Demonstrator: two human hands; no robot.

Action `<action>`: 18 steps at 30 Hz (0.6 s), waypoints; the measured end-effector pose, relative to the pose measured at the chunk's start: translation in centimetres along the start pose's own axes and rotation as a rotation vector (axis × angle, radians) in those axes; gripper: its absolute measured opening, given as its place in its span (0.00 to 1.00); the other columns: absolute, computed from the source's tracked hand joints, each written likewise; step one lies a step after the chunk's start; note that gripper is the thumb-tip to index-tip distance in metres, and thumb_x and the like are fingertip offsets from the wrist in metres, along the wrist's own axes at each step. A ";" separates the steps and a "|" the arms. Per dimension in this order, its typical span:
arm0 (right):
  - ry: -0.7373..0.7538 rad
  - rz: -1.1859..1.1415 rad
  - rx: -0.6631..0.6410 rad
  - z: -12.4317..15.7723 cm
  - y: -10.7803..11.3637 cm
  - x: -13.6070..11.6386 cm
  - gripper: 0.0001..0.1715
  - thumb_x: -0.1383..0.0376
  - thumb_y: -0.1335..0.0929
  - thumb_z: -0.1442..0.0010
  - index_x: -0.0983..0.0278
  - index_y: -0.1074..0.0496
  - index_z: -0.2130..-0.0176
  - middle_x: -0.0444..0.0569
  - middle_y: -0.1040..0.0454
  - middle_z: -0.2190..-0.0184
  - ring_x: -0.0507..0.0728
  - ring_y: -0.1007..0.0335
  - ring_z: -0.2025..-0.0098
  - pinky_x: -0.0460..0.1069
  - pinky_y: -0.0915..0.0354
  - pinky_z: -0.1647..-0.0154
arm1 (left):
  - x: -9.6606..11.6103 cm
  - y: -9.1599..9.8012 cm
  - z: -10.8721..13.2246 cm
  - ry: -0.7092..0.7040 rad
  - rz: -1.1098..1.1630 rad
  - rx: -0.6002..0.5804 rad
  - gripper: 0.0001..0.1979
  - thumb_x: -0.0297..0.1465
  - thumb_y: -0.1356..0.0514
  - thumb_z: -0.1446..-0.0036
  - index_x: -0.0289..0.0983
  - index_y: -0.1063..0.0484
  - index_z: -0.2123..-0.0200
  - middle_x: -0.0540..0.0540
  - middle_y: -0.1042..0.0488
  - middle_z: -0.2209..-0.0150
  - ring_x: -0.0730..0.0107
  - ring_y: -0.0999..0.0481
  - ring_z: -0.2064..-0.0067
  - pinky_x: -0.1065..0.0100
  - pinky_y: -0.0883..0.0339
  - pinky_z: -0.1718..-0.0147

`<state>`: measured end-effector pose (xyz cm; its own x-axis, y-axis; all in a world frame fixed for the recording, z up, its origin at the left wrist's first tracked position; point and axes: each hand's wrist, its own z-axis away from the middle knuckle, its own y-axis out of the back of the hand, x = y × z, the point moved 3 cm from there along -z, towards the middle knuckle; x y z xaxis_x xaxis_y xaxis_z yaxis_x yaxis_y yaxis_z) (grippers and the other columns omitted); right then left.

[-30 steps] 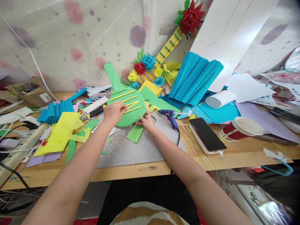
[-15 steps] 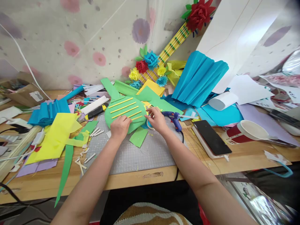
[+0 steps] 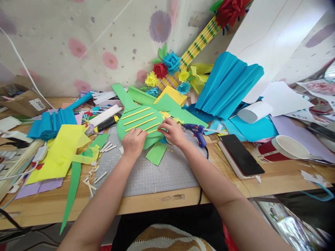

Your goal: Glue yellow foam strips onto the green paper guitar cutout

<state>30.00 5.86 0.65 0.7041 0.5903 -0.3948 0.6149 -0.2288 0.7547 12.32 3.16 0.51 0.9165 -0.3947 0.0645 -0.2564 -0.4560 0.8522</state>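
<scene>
A rounded green paper shape with a long neck lies on the grey cutting mat. Several thin yellow strips run across it, roughly parallel. My left hand rests on the near edge, its curled fingers pressing the left end of the nearest yellow strip. At the strip's right end, my right hand has thumb and fingertips pinched together on it. The fingers partly hide both ends. Just right of that hand lies a blue glue gun. A loose green paper piece sits below the shape.
A phone and a paper cup stand on the right. Yellow crepe paper, white sticks and a utility knife lie left. A flower-decorated paper guitar leans on the wall behind blue pleated paper.
My right hand has moved slightly left and down, and its fingers have closed on the strip's right end. My left hand stays in place. The view has shifted a little.
</scene>
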 end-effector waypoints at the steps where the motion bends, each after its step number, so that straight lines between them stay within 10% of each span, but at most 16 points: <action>1: 0.009 -0.007 0.000 -0.1 -0.1 0.1 0.13 0.60 0.39 0.38 0.61 0.27 0.67 0.50 0.32 0.65 0.55 0.37 0.61 0.48 0.41 0.62 | 0.0 -0.1 0.0 0.001 0.012 -0.001 0.14 0.35 0.49 0.40 0.41 0.24 0.70 0.45 0.27 0.71 0.64 0.30 0.66 0.65 0.45 0.71; 7: 0.030 -0.144 -0.027 -0.6 -0.2 1.0 0.10 0.62 0.37 0.40 0.63 0.29 0.68 0.49 0.32 0.67 0.54 0.36 0.65 0.48 0.40 0.63 | -0.6 0.6 0.0 0.033 0.169 0.035 0.12 0.39 0.45 0.43 0.40 0.24 0.64 0.46 0.25 0.68 0.65 0.29 0.64 0.67 0.42 0.68; 14: -0.075 -0.361 -0.060 -0.3 -1.8 3.4 0.05 0.66 0.34 0.44 0.64 0.30 0.71 0.46 0.35 0.72 0.52 0.38 0.69 0.48 0.40 0.66 | -7.4 3.0 1.5 0.538 0.382 0.355 0.11 0.37 0.43 0.47 0.37 0.25 0.66 0.51 0.36 0.75 0.74 0.38 0.74 0.71 0.43 0.73; 18: -0.099 -0.407 -0.063 -0.1 -2.3 3.7 0.05 0.65 0.33 0.44 0.64 0.30 0.71 0.46 0.35 0.72 0.52 0.38 0.69 0.48 0.40 0.66 | -9.5 1.7 2.8 0.621 0.567 0.217 0.11 0.39 0.40 0.52 0.37 0.25 0.71 0.56 0.52 0.83 0.77 0.48 0.79 0.71 0.51 0.78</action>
<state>31.18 8.65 -2.53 0.4409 0.5451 -0.7130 0.8290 0.0571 0.5563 2.28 3.90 -0.11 0.6181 -0.1306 0.7752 -0.7203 -0.4892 0.4918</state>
